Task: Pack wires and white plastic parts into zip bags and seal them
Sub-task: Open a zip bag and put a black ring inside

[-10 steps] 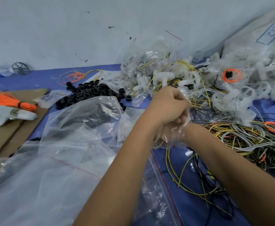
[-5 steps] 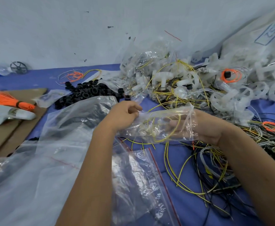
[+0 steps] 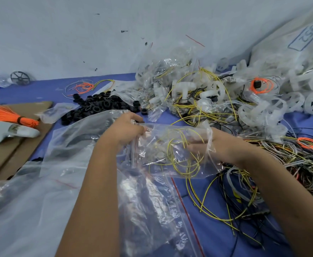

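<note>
Blue mat (image 3: 217, 219) covers floor below grey wall. Big heap of white plastic parts (image 3: 263, 101) and tangled wires (image 3: 300, 164) at right. Loose clear bags (image 3: 31, 191) spread lower left. Pile of black rings (image 3: 96, 108) behind them. Clear zip bag (image 3: 170, 149) held mid-frame above mat, yellow wire coil (image 3: 181, 154) inside. Left hand (image 3: 123, 130) pinches bag's left edge. Right hand (image 3: 220, 145) behind plastic at bag's right end, grip blurred, cannot tell. Orange wire bundle (image 3: 9, 115) on cardboard (image 3: 3, 154).
</note>
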Action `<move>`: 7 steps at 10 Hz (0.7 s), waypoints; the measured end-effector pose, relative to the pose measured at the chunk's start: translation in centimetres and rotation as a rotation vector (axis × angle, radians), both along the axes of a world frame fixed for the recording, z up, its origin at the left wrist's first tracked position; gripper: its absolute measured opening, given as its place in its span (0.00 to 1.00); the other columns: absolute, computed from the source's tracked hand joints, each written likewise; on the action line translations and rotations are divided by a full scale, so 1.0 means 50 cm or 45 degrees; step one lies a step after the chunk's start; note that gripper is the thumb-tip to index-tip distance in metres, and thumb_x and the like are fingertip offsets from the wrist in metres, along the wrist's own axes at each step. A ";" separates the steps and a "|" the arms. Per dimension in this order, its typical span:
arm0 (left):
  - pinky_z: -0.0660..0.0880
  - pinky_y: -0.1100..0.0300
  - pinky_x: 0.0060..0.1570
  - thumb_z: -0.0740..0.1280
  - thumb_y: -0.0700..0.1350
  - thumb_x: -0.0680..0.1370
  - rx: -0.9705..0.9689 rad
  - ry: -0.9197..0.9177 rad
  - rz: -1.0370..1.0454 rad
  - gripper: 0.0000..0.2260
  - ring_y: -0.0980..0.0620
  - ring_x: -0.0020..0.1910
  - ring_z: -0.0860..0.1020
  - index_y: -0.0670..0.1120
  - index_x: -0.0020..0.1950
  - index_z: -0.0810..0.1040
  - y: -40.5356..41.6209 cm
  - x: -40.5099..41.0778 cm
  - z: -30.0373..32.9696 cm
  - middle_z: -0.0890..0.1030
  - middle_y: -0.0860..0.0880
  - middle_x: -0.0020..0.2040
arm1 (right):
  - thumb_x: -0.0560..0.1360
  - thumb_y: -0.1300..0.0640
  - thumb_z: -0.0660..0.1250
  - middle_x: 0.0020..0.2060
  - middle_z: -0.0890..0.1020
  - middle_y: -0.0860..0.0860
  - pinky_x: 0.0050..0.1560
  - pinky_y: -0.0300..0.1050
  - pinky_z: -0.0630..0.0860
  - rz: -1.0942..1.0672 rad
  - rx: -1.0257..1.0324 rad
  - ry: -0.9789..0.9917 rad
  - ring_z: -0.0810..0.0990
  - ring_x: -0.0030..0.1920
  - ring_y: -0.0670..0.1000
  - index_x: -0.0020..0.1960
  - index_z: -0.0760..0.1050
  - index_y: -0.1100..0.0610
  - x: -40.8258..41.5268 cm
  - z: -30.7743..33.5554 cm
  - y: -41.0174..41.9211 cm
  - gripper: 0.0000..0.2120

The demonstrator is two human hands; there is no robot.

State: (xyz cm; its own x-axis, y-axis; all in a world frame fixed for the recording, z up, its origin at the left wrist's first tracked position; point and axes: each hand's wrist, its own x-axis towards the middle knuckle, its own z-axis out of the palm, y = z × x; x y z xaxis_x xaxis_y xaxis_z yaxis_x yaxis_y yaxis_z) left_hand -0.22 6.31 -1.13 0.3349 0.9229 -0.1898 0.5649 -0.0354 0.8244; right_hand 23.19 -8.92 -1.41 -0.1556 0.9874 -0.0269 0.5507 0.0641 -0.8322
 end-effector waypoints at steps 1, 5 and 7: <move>0.77 0.55 0.44 0.71 0.46 0.81 -0.163 -0.023 -0.122 0.15 0.50 0.44 0.79 0.53 0.67 0.76 -0.010 -0.018 0.015 0.83 0.47 0.51 | 0.79 0.64 0.69 0.44 0.80 0.57 0.40 0.53 0.80 0.021 0.007 -0.229 0.82 0.40 0.56 0.50 0.77 0.60 -0.003 -0.003 0.011 0.02; 0.82 0.45 0.55 0.77 0.32 0.72 -0.175 -0.070 -0.192 0.33 0.44 0.49 0.85 0.54 0.72 0.73 -0.003 -0.045 0.017 0.80 0.43 0.45 | 0.83 0.61 0.62 0.27 0.79 0.52 0.25 0.40 0.72 -0.128 -0.198 0.492 0.77 0.24 0.50 0.43 0.82 0.52 -0.067 -0.042 0.039 0.14; 0.76 0.57 0.38 0.77 0.34 0.72 0.027 0.160 0.095 0.21 0.46 0.42 0.81 0.48 0.62 0.78 0.020 -0.059 0.009 0.81 0.43 0.48 | 0.81 0.64 0.65 0.39 0.73 0.49 0.36 0.33 0.67 -0.336 0.108 -0.392 0.71 0.40 0.46 0.54 0.74 0.58 -0.072 -0.064 0.056 0.03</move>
State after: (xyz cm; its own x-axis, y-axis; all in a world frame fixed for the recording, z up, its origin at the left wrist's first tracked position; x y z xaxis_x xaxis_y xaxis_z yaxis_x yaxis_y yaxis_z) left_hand -3.18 7.29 -0.69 0.2398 0.9487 -0.2059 0.6652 -0.0060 0.7466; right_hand 19.56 -6.11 -4.61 0.1058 0.9931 0.0504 0.7797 -0.0513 -0.6241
